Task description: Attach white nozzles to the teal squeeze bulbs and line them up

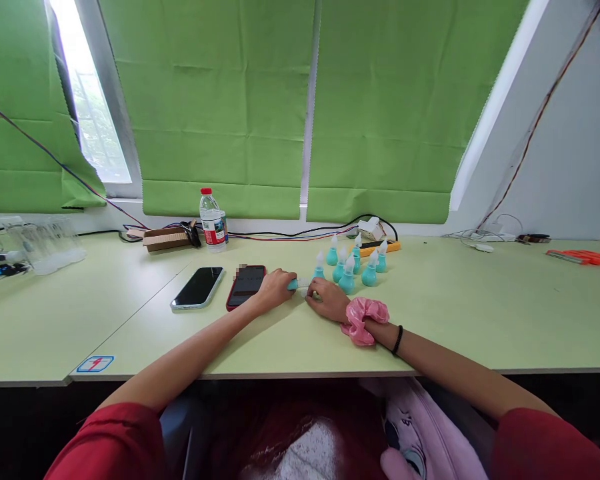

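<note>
My left hand and my right hand meet on the pale green table, both closed on one small teal squeeze bottle lying between them; its white tip end sits under my right fingers. Just behind my right hand stand several more teal bottles with white nozzles. A pink scrunchie and a black band ring my right wrist.
Two phones lie left of my left hand, a light one and a red-cased one. A water bottle and a cardboard box stand by the window. Clear plastic containers sit far left, orange tools far right.
</note>
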The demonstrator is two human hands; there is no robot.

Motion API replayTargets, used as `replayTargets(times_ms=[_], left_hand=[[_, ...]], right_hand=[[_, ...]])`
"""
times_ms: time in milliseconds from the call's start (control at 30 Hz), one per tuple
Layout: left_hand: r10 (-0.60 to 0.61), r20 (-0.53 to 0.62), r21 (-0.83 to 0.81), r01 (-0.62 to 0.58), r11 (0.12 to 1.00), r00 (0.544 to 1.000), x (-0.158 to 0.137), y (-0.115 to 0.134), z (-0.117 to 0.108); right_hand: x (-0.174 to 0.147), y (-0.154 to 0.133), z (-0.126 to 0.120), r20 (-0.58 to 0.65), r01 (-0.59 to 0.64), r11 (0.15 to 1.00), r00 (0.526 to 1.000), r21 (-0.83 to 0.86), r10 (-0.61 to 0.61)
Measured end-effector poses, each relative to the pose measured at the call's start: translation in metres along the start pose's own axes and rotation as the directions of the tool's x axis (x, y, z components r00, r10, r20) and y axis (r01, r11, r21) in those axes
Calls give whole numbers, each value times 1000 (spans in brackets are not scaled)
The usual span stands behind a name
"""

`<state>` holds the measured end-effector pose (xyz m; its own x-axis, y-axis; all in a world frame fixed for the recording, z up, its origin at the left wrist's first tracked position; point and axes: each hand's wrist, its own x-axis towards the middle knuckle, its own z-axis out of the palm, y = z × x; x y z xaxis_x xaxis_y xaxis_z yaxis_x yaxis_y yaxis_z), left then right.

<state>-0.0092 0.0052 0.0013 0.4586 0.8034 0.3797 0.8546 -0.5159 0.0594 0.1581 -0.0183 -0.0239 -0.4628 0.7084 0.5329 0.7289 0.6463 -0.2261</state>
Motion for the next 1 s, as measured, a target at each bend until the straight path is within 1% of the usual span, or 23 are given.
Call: replayTargets(times_ms=[67, 100, 133, 167, 200, 267, 300, 333, 367, 400, 467, 567, 667, 800, 900, 967, 1000], left_hand=[[-10, -81, -119, 0, 993, 997, 1, -1, -3], [-24, -117, -217, -2, 976, 993, 2, -1, -5], [-41, -137, -337, -8, 942, 990, 2, -1, -7], [-50, -134, -468, -18, 883, 990, 2, -1, -9], [-44, -110, -597, -30, 802, 993, 2, 0, -11], [7, -25, -795, -24, 606, 1000, 1, 1, -14], [35, 17, -855, -3, 518, 999, 1, 2, -15], [56, 54, -893, 23, 450, 997, 0, 3, -15], [66, 81, -914, 48, 403, 994, -1, 3, -16], [69, 100, -927, 68, 370, 993, -1, 4, -16], [73, 116, -937, 85, 338, 991, -2, 5, -16], [55, 106, -932, 80, 353, 993, -3, 7, -16], [45, 75, -916, 51, 398, 996, -4, 10, -20], [73, 24, -884, -13, 468, 997, -5, 12, -24], [35, -55, -812, -65, 580, 998, -4, 8, -24], [17, -120, -739, -101, 666, 993, -4, 4, -22], [15, -143, -711, -113, 694, 990, -4, 3, -22]], right_hand=[[1, 0, 0, -57, -56, 998, 997, 29, 57], [1, 0, -1, -88, -81, 995, 992, 64, 87], [1, -1, -2, -119, -98, 989, 987, 113, 111], [2, -1, -3, -143, -103, 980, 981, 173, 129], [2, -2, -4, -160, -98, 968, 978, 233, 137], [3, -3, -6, -156, -65, 942, 980, 328, 122], [2, -3, -6, -144, -43, 933, 984, 358, 101], [2, -4, -7, -135, -22, 926, 988, 378, 78], [2, -4, -7, -133, -1, 921, 990, 390, 57], [2, -4, -7, -139, 17, 918, 989, 396, 41], [1, -5, -7, -168, 35, 914, 985, 404, 37], [0, -7, -7, -191, 28, 896, 980, 444, 64], [1, -8, -6, -181, -4, 842, 976, 540, 121], [4, -7, -10, -117, -108, 708, 958, 698, 261], [8, -3, -20, -82, -166, 598, 928, 784, 364], [10, 1, -26, -61, -178, 510, 907, 841, 418], [10, 3, -29, -49, -180, 466, 898, 866, 437]])
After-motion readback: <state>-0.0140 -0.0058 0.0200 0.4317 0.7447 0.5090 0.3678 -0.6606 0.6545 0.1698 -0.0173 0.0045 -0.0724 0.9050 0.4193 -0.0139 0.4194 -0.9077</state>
